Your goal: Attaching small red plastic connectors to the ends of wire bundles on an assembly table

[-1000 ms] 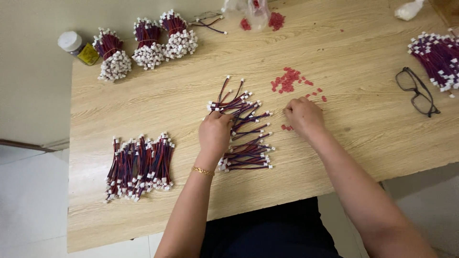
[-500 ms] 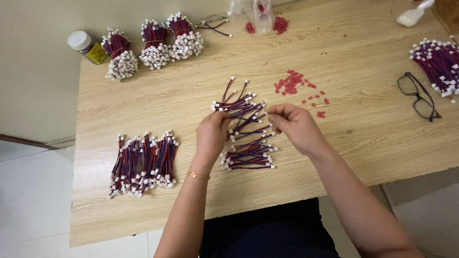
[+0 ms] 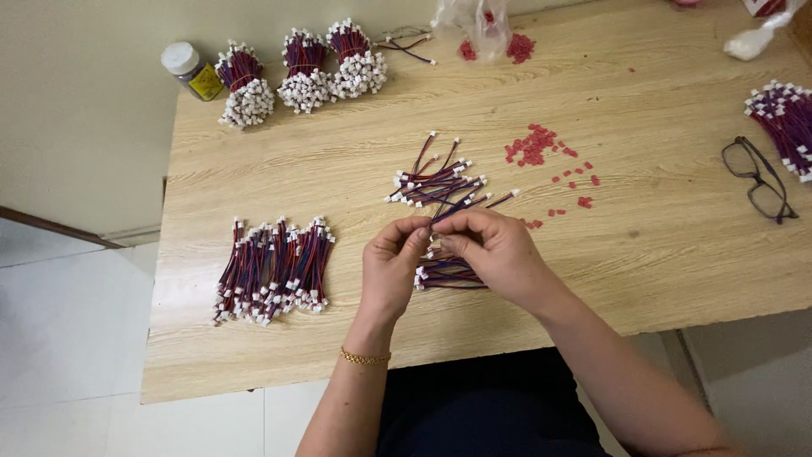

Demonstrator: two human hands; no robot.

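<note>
A short red-and-blue wire lead [image 3: 433, 227] with a small white connector sits pinched between the fingertips of both hands, held just above the wooden table [image 3: 660, 254] near its front edge. The left hand [image 3: 391, 269], with a thin gold bracelet [image 3: 365, 358] at the wrist, curls its thumb and forefinger tightly onto the lead's near end, and the right hand [image 3: 495, 252] meets it from the other side, fingers folded close around the same piece, so both hands are narrow and gripping. Directly under and beyond the hands lies a loose pile of similar leads [image 3: 441, 188], fanned out with white plugs pointing up and to the right, some of them half hidden beneath the right palm. To the right of that pile a scatter of small red pieces [image 3: 534, 145] spreads over the wood. To the left, well apart from the hands, a tidy row of leads [image 3: 272, 269] lies side by side. At the far left corner stand three tied bundles [image 3: 303, 66] with white ends, and a small jar with a white lid [image 3: 191, 71] beside them. A clear plastic bag [image 3: 474, 19] with more red bits sits at the far edge. Black eyeglasses [image 3: 758, 179] rest near the right edge, just below another bundle of leads [image 3: 787, 120].
</note>
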